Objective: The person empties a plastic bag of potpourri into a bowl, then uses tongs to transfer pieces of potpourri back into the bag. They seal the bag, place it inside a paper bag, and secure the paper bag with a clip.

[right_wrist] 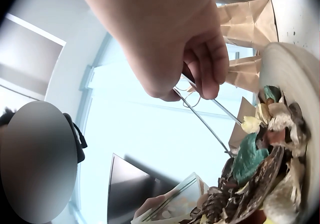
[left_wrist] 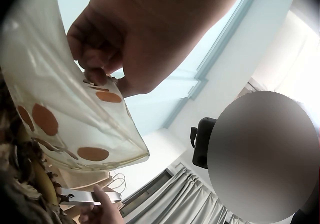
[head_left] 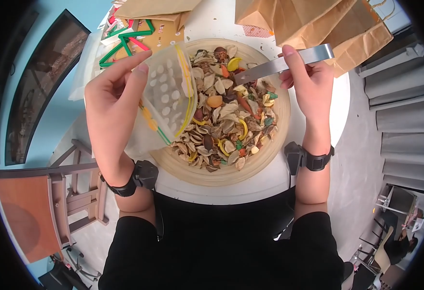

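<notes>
My left hand (head_left: 118,96) pinches the top edge of a clear zip bag (head_left: 166,92) with white dots, held tilted over the left side of a round tray (head_left: 275,140). In the left wrist view the bag (left_wrist: 95,129) hangs from the thumb and fingers of that hand (left_wrist: 145,34). The tray holds a heap of dried petals and pods (head_left: 221,116). My right hand (head_left: 311,82) grips metal tongs (head_left: 270,67), their tips at the upper part of the heap. In the right wrist view the two tong arms (right_wrist: 205,124) stand apart, tips at the heap's edge.
Brown paper bags (head_left: 313,29) stand at the back right of the white table (head_left: 337,106), another brown paper piece (head_left: 159,10) at the back left. Green and red strips (head_left: 125,43) lie behind my left hand. A wooden chair (head_left: 79,193) stands left of the table.
</notes>
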Available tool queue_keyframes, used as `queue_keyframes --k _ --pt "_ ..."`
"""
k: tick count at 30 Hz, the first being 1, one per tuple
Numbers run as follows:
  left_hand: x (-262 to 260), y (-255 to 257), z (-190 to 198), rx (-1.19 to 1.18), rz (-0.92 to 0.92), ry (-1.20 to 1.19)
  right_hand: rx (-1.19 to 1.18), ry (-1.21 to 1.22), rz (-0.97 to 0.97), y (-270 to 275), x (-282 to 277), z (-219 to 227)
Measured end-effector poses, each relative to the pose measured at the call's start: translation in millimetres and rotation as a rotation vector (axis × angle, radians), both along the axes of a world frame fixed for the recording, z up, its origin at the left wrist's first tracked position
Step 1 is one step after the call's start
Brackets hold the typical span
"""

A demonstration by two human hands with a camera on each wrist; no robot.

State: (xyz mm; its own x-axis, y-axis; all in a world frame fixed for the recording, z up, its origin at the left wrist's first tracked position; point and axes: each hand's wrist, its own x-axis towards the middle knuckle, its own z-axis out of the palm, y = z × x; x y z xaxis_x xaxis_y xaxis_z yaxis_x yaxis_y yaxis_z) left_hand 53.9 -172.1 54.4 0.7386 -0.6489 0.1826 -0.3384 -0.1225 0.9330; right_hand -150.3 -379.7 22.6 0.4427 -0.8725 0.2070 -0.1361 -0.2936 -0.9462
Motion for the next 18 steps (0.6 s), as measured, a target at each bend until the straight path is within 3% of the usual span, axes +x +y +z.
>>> queue_keyframes --k 6,9,13,14,16,18 --pt "0 0 1 -0.002 -0.004 0.003 0.011 -0.087 -0.021 6 3 3" --pt "-2 -1 1 0.007 -0.006 0.005 -0.055 -0.294 -0.048 9 2 3" --pt "-3 -2 1 0.022 -0.021 -0.013 0.062 -0.473 0.151 39 12 7" --pt "-3 -2 1 0.020 -0.015 -0.013 0.008 -0.478 0.205 45 13 7" --pt "-2 -2 2 0.013 -0.003 -0.012 -0.342 -0.412 0.145 35 9 1" --pt "1 0 2 0.012 0.004 -0.010 -0.083 -0.497 0.055 32 4 6"
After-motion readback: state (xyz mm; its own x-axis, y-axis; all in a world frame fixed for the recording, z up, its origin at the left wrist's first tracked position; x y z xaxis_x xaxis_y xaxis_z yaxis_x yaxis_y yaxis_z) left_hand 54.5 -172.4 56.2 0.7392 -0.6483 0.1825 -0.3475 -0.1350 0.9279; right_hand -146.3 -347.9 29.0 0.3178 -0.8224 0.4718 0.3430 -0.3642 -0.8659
